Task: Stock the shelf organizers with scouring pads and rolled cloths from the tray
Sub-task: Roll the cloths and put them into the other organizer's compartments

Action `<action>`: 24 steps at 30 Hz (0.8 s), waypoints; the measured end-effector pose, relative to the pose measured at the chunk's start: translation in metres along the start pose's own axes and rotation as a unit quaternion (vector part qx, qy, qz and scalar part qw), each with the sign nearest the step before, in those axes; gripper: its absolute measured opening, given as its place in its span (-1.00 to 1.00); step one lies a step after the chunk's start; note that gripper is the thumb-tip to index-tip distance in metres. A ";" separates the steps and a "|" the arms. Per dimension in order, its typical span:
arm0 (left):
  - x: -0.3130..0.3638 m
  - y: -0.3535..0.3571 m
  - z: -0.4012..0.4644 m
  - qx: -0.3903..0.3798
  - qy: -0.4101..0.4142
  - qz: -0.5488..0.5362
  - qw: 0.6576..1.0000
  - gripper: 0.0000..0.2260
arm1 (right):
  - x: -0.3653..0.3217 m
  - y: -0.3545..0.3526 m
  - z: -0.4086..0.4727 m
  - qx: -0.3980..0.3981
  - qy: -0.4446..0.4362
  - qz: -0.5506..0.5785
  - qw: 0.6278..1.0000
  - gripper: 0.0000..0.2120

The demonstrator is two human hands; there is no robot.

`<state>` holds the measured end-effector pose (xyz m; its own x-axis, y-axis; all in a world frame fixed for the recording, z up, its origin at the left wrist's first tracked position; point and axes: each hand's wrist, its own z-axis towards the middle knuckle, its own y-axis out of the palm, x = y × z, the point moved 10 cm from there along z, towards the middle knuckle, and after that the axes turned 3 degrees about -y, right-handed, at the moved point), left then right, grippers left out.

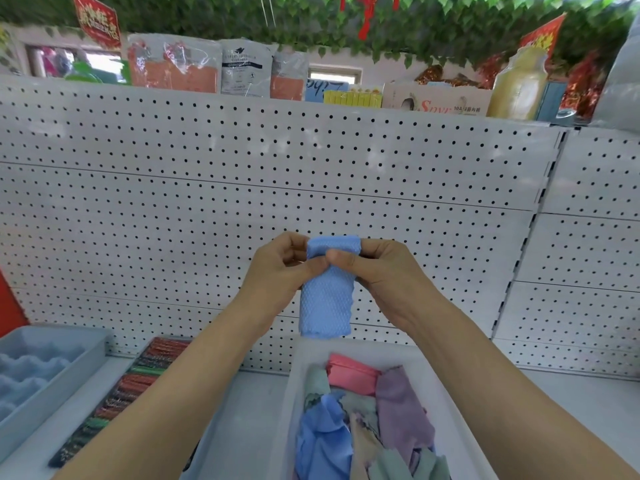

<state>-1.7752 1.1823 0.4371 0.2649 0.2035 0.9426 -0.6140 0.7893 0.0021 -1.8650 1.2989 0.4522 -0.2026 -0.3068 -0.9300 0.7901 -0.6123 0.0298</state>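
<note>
While both hands work at chest height, the left hand (277, 268) and right hand (377, 268) pinch the blue cloth (327, 299) at its top, seemingly rolling it tight; it hangs above the tray (298, 382), clear of the loose cloths (374, 410).

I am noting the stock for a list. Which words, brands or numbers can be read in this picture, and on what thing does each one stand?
"Sovr", cut off, in red: cardboard box on top of the shelf.
"10A", with small characters after it too blurred to read: same box.
White packet: dark print, too small to read.
Red signs: yellow characters, blurred.
Blue card: handwriting-like marks, unreadable.
</note>
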 end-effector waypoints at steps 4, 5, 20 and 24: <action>-0.002 0.009 -0.006 -0.018 -0.001 -0.010 1.000 -0.77 | 0.000 -0.010 -0.001 0.053 -0.003 0.014 0.998 -0.83; -0.003 0.012 -0.008 -0.028 -0.003 -0.014 0.999 -0.73 | 0.001 -0.012 -0.002 0.069 0.006 0.021 0.997 -0.83; -0.021 0.000 -0.015 0.044 -0.035 -0.021 0.998 -0.87 | 0.030 -0.008 -0.023 0.025 0.159 -0.029 0.987 -0.61; -0.026 -0.007 -0.016 0.081 -0.054 -0.008 0.995 -0.79 | 0.032 -0.013 -0.027 0.022 0.138 -0.016 0.990 -0.54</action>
<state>-1.7657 1.1812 0.4070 0.1992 0.1212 0.9724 -0.7246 0.6863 0.0629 -1.8666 1.3169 0.4122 -0.0567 -0.0789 -0.9953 0.7586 -0.6515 0.0085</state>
